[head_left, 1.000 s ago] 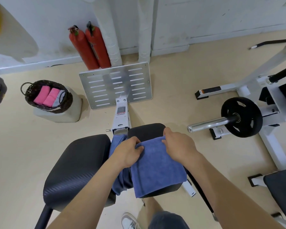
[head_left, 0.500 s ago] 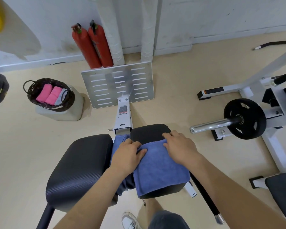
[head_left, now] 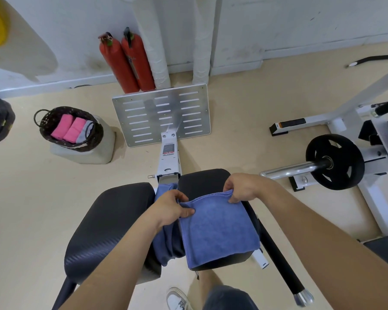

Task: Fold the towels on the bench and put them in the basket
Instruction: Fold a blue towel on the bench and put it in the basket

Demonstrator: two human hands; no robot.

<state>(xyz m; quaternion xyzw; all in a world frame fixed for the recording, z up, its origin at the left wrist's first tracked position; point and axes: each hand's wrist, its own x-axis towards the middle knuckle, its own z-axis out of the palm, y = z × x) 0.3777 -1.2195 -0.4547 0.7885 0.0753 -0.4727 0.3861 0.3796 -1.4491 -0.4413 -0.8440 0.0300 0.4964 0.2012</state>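
My left hand (head_left: 171, 208) and right hand (head_left: 242, 186) are pinching the blue towel's (head_left: 217, 229) far corners on the bench pad (head_left: 202, 179); its long axis is running toward me.

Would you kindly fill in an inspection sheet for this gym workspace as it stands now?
Surface: black padded bench, two pads with a gap between.
Job's things: blue towel folded on the right pad; part of the blue cloth hangs into the gap; basket on a pale block holds pink and grey towels.
Clutter: nothing seen on the bench.
Grippers: left hand and right hand each pinch a far corner of the towel.
Cables: nothing seen.
Surroundings: two red fire extinguishers by the wall, metal footplate, weight plate on a bar.
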